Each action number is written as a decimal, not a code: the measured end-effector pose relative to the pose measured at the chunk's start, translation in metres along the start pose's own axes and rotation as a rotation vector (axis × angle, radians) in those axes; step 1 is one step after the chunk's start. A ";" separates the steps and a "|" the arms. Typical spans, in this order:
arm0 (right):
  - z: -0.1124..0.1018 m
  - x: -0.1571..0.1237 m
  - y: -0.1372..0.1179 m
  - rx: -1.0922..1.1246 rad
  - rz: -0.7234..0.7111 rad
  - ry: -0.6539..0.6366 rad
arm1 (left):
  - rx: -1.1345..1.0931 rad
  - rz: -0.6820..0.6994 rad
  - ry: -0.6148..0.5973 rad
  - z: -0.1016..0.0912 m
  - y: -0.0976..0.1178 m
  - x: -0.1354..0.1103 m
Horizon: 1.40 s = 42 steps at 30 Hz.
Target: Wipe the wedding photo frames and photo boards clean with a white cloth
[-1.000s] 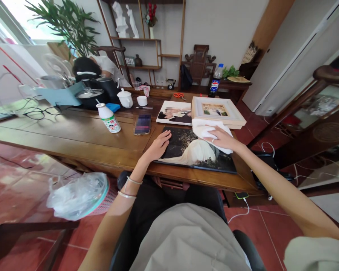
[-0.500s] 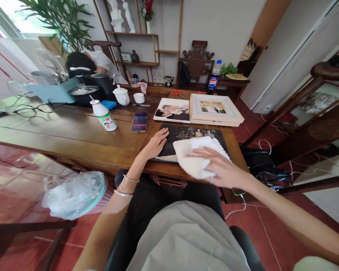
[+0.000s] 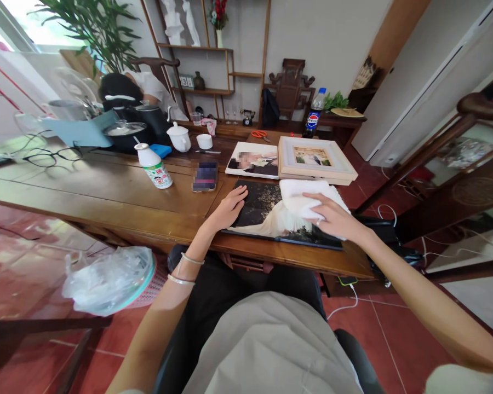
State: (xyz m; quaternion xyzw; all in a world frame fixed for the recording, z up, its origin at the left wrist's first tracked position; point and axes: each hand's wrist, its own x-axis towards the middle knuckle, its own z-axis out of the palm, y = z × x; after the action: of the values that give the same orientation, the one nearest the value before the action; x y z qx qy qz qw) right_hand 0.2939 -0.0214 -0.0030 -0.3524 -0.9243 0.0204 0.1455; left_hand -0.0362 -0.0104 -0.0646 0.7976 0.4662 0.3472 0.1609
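A dark photo panel (image 3: 267, 210) lies flat at the near edge of the wooden table (image 3: 107, 191). My left hand (image 3: 230, 208) rests on its left edge, fingers stretched flat. My right hand (image 3: 332, 219) presses a folded white cloth (image 3: 302, 198) onto the panel's right part, fingers spread over the cloth. Beyond the panel lie a second photo print (image 3: 252, 161) and a white framed picture (image 3: 314, 160).
A phone (image 3: 205, 176), a small white bottle (image 3: 154, 167), glasses (image 3: 45, 158), a teapot (image 3: 178, 137), a cup, scissors (image 3: 259, 133) and a cola bottle (image 3: 314, 114) stand further back. Another person (image 3: 123, 93) sits at the far left. A plastic-lined bin (image 3: 110, 279) stands by my left knee.
My right hand swept the cloth from the panel's far right corner down toward the near edge, then back up to the right part. The left hand stayed on the left edge.
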 end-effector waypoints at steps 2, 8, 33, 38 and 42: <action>-0.004 -0.019 -0.033 0.012 -0.043 -0.011 | 0.001 -0.001 0.000 0.001 -0.002 0.000; -0.003 -0.035 -0.098 0.073 -0.273 -0.159 | -0.005 0.006 0.000 0.001 -0.004 0.002; 0.007 -0.018 -0.107 -0.008 -0.236 -0.220 | 0.041 0.021 0.015 0.003 -0.005 0.001; 0.009 0.025 -0.050 -0.003 -0.143 -0.175 | 0.027 0.020 0.003 0.002 -0.005 0.001; 0.009 0.042 0.003 -0.043 0.052 -0.111 | 0.020 0.016 0.002 0.002 -0.004 0.001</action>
State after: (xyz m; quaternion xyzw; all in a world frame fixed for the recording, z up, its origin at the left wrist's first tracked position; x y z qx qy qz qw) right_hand 0.2637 0.0090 -0.0017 -0.3778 -0.9216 0.0237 0.0858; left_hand -0.0368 -0.0067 -0.0684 0.8026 0.4632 0.3447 0.1497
